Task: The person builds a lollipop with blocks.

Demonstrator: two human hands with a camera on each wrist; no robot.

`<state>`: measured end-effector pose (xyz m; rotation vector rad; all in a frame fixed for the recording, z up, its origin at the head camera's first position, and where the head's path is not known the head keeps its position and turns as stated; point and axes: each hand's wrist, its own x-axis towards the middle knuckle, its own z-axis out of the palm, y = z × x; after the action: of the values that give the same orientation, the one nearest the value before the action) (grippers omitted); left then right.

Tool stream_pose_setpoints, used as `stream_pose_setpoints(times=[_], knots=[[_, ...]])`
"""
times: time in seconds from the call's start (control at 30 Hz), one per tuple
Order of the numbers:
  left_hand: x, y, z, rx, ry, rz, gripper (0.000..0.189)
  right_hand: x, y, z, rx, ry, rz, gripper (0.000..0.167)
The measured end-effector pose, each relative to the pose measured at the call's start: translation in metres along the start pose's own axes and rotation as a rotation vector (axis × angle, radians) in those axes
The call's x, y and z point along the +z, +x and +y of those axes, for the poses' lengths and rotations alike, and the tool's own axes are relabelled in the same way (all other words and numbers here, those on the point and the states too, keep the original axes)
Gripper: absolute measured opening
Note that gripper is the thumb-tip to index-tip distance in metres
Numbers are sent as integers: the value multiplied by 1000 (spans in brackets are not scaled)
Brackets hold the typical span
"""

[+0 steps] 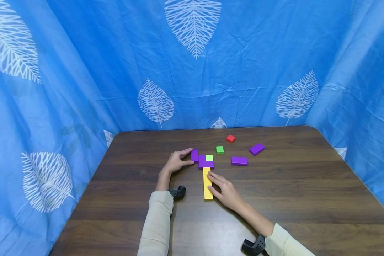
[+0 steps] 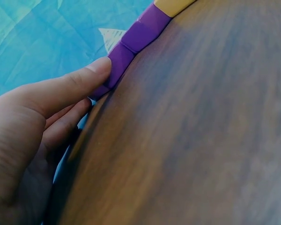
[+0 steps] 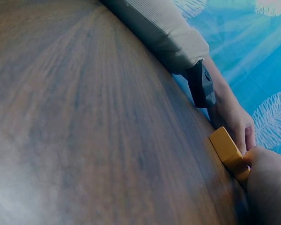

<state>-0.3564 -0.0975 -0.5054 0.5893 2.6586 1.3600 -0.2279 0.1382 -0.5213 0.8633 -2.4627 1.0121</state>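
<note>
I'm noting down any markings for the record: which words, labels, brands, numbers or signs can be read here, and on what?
None can be read in any view.
The purple blocks, yellow bar, green blocks and red block show no lettering.
The blue cloth shows white leaf prints, no text.
The black wrist devices show no legible mark.

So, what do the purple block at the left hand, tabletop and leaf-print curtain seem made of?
Purple block: perhaps painted wood or plastic, smooth; even colour, no visible grain.
Tabletop: wood or wood-look laminate, satin; brown grain, soft glare.
Leaf-print curtain: probably fabric, slight sheen; folds, creases.
</note>
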Motion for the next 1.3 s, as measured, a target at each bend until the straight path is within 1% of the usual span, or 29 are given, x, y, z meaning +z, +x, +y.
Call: stream_pose_setpoints(times=[0.23,0.43,0.6,0.77,0.97,1.13,1.3], knots=[[0,0,2,0,31,-23,61,0,-1,-1,-1,-7,3,40],[1,2,1,4,32,-16,61,0,-1,0,2,-8,8,41],[1,0,1,-3,34,-17,62,1,-1,0,6,-12,3,41],[1,-1,0,22,29,-12,60,1,-2,0,-4,-11,6,41],[2,-2,0,44,67,-13,52,2,-2,1,-13,-12,10,41],[2,-2,-1,44,82,-13,51,2,-3,1,-11,-7,6,41],[3,-2,-2,48,93,-1,52,3,-3,2,-14,-12,6,41]])
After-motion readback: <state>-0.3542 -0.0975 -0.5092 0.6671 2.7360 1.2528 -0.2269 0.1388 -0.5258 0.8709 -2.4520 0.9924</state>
